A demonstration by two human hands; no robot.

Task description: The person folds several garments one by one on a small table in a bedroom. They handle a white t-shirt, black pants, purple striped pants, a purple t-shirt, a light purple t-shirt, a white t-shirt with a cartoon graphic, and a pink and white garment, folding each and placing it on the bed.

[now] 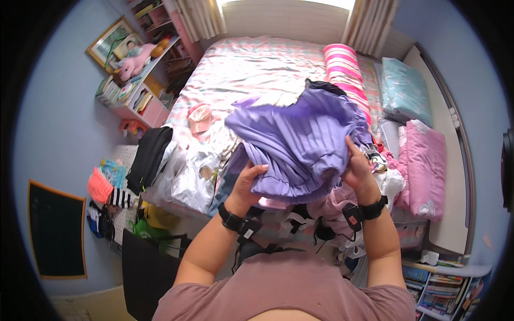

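Observation:
A light purple garment with gathered, elastic-looking edges [297,148] is held up over the near part of the bed. My left hand [248,184] grips its lower left edge, with the thumb on top of the cloth. On the other side, my right hand [357,164] pinches the garment's right edge. Darker purple and black cloth shows behind it at the upper right. Below and around the garment lie heaped clothes, among them pink cloth [335,206]; the purple cloth hides part of the heap.
The bed [257,60] bears a pink cap [200,118], white plastic bags [194,176], black folded clothing [150,158] and a striped bolster [344,66]. Folded pink bedding [426,168] and a teal bundle [404,90] lie right. A black chair [146,273] stands at the lower left.

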